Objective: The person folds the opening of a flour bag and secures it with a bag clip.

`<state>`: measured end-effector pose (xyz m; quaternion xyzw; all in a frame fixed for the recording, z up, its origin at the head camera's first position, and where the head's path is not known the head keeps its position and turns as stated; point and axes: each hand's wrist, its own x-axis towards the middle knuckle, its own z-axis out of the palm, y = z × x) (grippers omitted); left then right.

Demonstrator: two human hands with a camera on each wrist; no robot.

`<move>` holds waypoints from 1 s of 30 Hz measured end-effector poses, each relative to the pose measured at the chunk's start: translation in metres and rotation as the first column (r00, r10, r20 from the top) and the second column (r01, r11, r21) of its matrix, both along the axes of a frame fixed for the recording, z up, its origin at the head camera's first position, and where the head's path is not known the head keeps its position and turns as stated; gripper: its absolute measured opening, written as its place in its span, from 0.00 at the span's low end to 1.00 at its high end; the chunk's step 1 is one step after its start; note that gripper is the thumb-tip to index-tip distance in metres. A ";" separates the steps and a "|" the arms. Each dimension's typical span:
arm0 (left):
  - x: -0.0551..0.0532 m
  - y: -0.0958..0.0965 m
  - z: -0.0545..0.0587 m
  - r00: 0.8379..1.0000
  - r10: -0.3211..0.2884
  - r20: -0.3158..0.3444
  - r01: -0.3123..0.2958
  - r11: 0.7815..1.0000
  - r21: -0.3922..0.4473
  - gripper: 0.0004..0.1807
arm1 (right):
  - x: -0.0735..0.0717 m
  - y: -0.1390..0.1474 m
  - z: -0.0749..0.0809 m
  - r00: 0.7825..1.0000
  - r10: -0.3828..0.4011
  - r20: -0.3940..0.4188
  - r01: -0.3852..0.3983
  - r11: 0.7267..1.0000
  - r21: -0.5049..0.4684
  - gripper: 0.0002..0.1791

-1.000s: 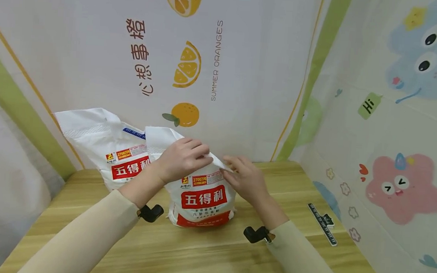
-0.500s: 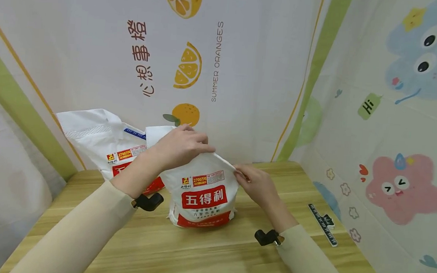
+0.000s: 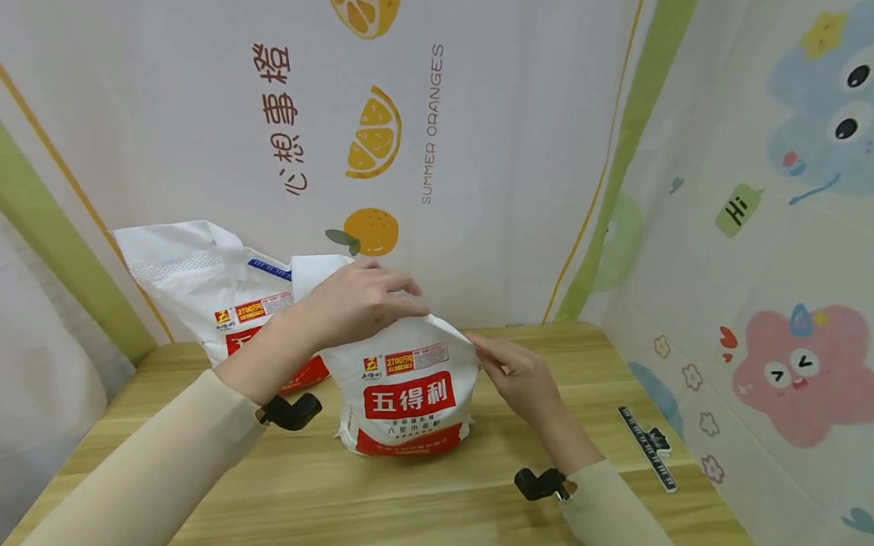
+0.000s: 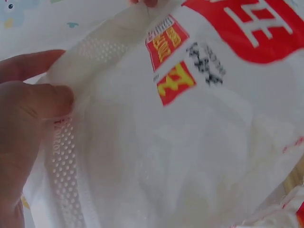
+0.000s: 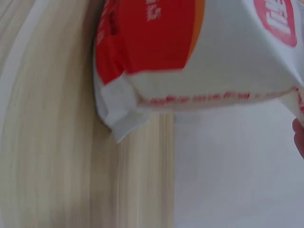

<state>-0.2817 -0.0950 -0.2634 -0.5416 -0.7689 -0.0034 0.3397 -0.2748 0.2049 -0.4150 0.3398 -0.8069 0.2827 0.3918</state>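
Observation:
A white flour bag [image 3: 410,351] with red panels and Chinese lettering stands upright on the wooden table. My left hand [image 3: 356,301] pinches its top edge. In the left wrist view, the thumb and a finger of that left hand [image 4: 23,123] hold the bag [image 4: 142,142] along its dotted band. At the bag's upper right corner, my right hand [image 3: 524,378] pinches the edge between thumb and fingers. The top edge slopes down from left to right. Only a fingertip of the right hand [image 5: 299,137] shows in the right wrist view, beside the bag [image 5: 232,61].
Behind and left stands a second, similar flour bag [image 3: 188,291], partly hidden by my left arm. A black and white strip [image 3: 647,449] with a black clip-like piece lies on the table [image 3: 392,512] at right. Printed curtains border the back and right.
My right hand has moved right and slightly down to the bag's corner. The folded top edge there has been drawn out. The left hand rose, then dipped slightly, still on the edge.

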 end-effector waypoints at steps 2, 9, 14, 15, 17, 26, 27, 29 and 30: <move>-0.001 0.000 -0.001 1.000 -0.010 0.003 0.010 1.000 0.002 0.15 | 0.000 0.001 0.000 1.000 0.013 0.008 -0.013 1.000 -0.016 0.22; -0.001 -0.005 0.001 0.997 0.034 0.072 -0.033 0.999 -0.025 0.17 | 0.000 0.002 -0.001 1.000 0.002 0.006 -0.002 1.000 0.002 0.22; 0.000 -0.006 0.006 0.994 0.045 0.097 -0.040 0.997 -0.060 0.19 | 0.001 0.004 0.001 0.999 -0.026 -0.026 0.027 0.999 0.044 0.25; 0.000 -0.006 0.006 0.994 0.041 0.097 -0.035 0.997 -0.062 0.18 | 0.002 0.004 0.001 0.999 -0.026 -0.030 0.028 0.998 0.055 0.25; 0.000 -0.006 0.005 0.994 0.035 0.101 -0.029 0.998 -0.062 0.18 | 0.003 0.004 0.001 0.999 -0.026 -0.034 0.029 0.997 0.073 0.25; -0.003 -0.008 -0.003 0.986 0.024 0.164 -0.021 1.000 -0.021 0.18 | 0.006 0.006 0.001 0.999 -0.022 -0.037 0.026 0.994 0.108 0.26; -0.003 -0.008 -0.004 0.987 0.018 0.163 -0.016 1.000 -0.015 0.19 | 0.006 0.006 0.000 0.999 -0.021 -0.049 0.026 0.993 0.116 0.26; -0.002 -0.008 -0.006 0.988 0.002 0.152 -0.001 1.000 -0.003 0.18 | 0.006 0.006 0.001 0.997 -0.017 -0.079 0.027 0.991 0.133 0.26; -0.002 -0.009 -0.007 0.989 -0.007 0.146 0.006 1.000 0.005 0.18 | 0.006 0.006 0.001 0.996 -0.014 -0.092 0.027 0.990 0.138 0.26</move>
